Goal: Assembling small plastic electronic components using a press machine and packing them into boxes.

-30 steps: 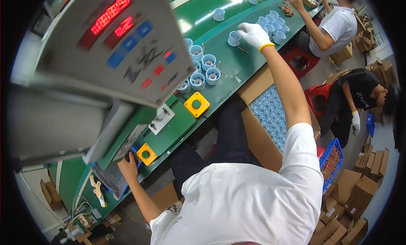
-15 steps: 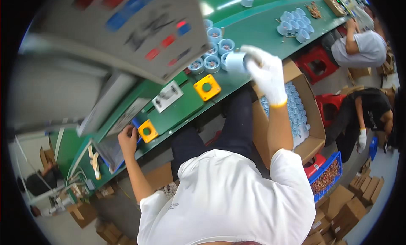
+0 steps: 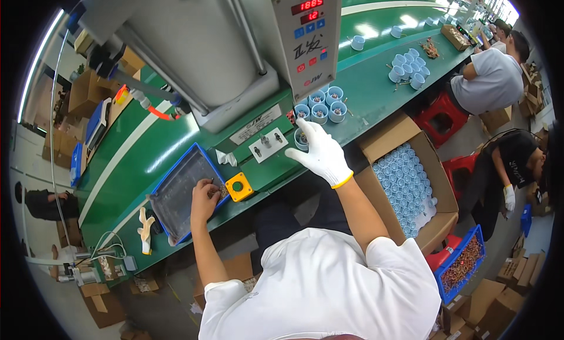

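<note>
My right hand, in a white knitted glove with a yellow cuff, curls around a light blue cup near the table's front edge. Thumb and fingers lie on opposite sides of the cup. Just behind it stand several light blue cups, upright, with small reddish-brown parts inside. My bare left hand reaches into a blue-rimmed tray, fingers bent together at its right side. Small brownish pieces show by the fingertips; what they pinch is hidden. A yellow box with a green button stands beside that hand.
A grey press machine with a display box rises over the green table. An open carton of blue cups stands to the right, by a blue crate of small parts. A loose glove lies left. Co-workers sit at right.
My right hand has brought the blue cup left and down to the near side of the cup group. My left hand has gone further into the tray. The view has shifted.
</note>
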Action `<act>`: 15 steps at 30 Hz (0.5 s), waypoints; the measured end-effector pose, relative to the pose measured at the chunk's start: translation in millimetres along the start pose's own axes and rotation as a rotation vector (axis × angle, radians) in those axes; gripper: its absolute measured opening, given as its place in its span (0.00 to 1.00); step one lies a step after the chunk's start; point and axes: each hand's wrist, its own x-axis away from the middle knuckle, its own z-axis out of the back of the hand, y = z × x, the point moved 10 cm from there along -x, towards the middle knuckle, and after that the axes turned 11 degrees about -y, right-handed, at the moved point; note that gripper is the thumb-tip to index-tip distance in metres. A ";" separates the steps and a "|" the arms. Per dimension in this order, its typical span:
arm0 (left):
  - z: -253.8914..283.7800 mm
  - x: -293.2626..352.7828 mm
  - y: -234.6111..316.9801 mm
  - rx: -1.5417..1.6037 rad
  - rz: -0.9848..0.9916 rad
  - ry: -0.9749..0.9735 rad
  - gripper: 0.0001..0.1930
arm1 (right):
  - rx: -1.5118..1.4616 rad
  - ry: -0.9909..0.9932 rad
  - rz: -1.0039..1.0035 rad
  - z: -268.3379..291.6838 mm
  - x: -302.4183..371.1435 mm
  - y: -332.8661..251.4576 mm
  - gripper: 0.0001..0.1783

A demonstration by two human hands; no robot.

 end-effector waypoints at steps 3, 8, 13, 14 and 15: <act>-4.8 -3.6 -5.1 -0.022 0.008 -0.068 0.08 | -0.154 -0.062 -0.115 -17.4 0.0 22.0 0.45; -1.0 -5.4 1.9 0.021 -0.085 0.013 0.06 | -0.489 0.133 -0.113 2.5 4.7 24.5 0.39; 5.1 5.3 5.9 0.082 -0.048 0.047 0.08 | -0.504 0.018 0.002 -13.6 -23.8 -14.1 0.36; 7.1 8.8 6.6 0.024 -0.019 0.060 0.09 | -0.447 -0.026 0.055 -18.0 -30.0 -28.9 0.34; 9.7 10.6 8.0 -0.033 0.007 0.073 0.11 | -0.446 -0.027 0.051 -17.9 -33.9 -37.4 0.34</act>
